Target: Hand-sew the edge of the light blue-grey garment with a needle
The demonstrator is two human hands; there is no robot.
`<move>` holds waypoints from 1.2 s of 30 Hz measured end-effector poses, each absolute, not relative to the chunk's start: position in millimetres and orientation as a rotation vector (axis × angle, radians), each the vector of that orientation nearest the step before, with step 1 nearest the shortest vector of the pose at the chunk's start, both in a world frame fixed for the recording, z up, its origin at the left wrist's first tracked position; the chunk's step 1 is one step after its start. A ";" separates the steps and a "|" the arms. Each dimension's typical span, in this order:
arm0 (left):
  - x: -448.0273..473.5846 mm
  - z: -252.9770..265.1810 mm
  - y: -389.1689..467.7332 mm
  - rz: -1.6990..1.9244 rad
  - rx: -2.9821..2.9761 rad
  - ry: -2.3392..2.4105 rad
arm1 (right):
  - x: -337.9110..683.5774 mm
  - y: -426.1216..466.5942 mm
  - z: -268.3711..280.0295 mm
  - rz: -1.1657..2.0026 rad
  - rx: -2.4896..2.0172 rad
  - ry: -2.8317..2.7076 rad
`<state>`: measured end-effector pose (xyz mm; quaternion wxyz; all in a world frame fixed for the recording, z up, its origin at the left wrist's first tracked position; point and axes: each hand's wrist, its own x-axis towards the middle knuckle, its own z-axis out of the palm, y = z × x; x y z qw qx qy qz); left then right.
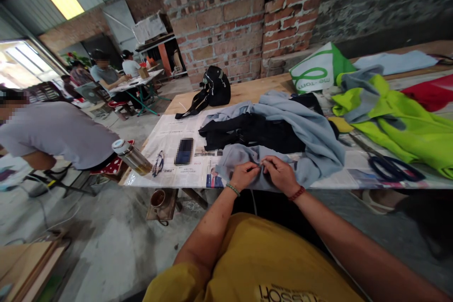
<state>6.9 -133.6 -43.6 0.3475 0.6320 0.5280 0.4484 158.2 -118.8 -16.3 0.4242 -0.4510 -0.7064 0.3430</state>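
My left hand (244, 175) and my right hand (281, 175) meet close together at the table's near edge, fingers pinched. Whatever lies between the fingertips is too small to make out. Beneath and behind them a crumpled grey garment (318, 144) spreads over the newspaper. A black piece of cloth (264, 128) lies within its folds, just beyond my hands. Each wrist wears a bracelet.
To the left are a phone (184, 152), a pair of small snips (159, 163) and a flask (132, 158). A black bag (216, 86) sits behind. Large scissors (394, 167) and a yellow-green garment (399, 113) lie right. A co-worker (63, 132) sits at left.
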 end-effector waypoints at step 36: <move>3.2 -50.5 -131.5 1.275 1.449 1.305 | 214.6 -78.1 48.1 0.400 -0.910 -1.938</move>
